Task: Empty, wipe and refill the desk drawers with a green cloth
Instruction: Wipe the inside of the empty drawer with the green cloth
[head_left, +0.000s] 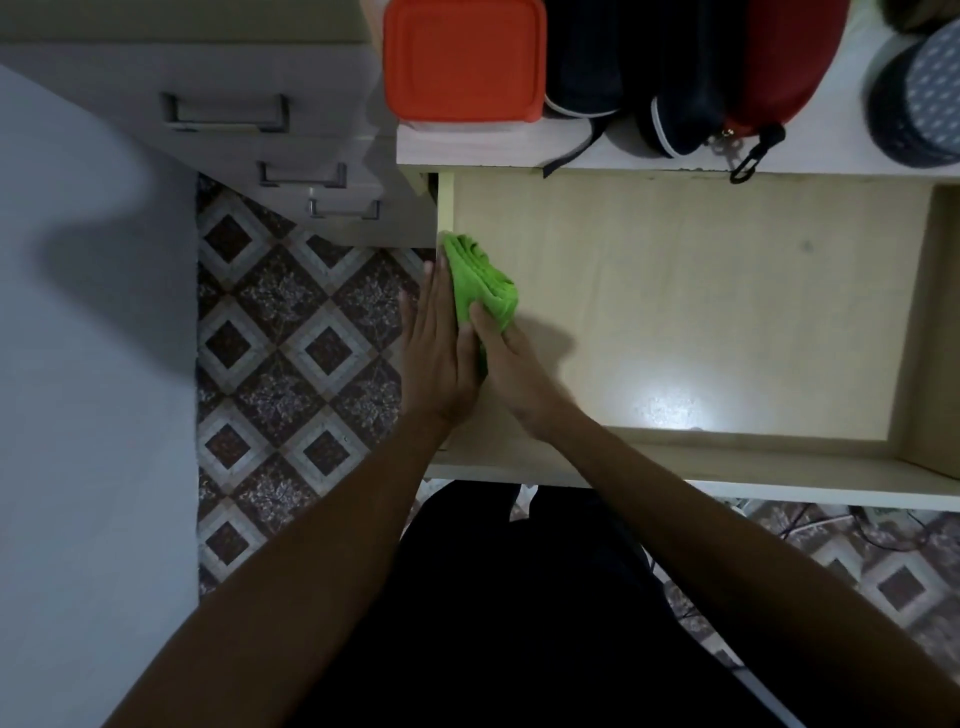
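**Two hands wiping the emptied drawer**

Both hands work the folded green cloth (480, 288) against the left inner wall of the open drawer (675, 322). The left hand (441, 353) lies flat, fingers straight, beside the cloth; the right hand (506, 364) pinches it. Wiping is under way. Next, probably, sweep the floor panel, then return the red-lidded box (464, 60) and pouches (691, 73).

Orange-lidded box (464, 60), dark pouches (675, 78) and dotted container (922, 98) cut off at the top edge.
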